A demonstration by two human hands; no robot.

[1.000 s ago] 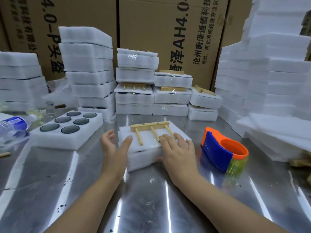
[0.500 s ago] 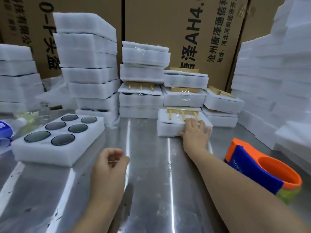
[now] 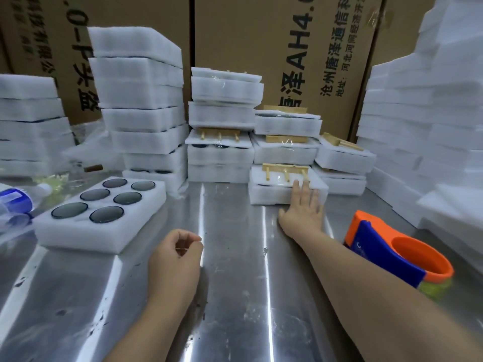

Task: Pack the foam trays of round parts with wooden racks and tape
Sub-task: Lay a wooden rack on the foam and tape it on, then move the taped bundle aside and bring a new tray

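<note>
A taped white foam pack (image 3: 271, 195) with a wooden rack (image 3: 286, 170) on top sits at the back of the steel table, against the finished stacks. My right hand (image 3: 303, 207) lies flat with straight fingers against its front right corner. My left hand (image 3: 177, 254) hovers over the middle of the table, fingers loosely curled, holding nothing. An open foam tray (image 3: 104, 223) with several dark round parts (image 3: 106, 214) stands at the left. The orange and blue tape dispenser (image 3: 392, 252) lies at the right.
Finished taped packs (image 3: 222, 152) are stacked at the back centre. Tall piles of bare foam (image 3: 138, 100) rise at left and at the right (image 3: 423, 126). Cardboard boxes (image 3: 287, 48) form the back wall. A plastic bottle (image 3: 13, 202) lies at far left.
The pack with the rack has been pushed from the table's centre to the back by my right hand. My left hand let go of it and drew back, fingers curling.
</note>
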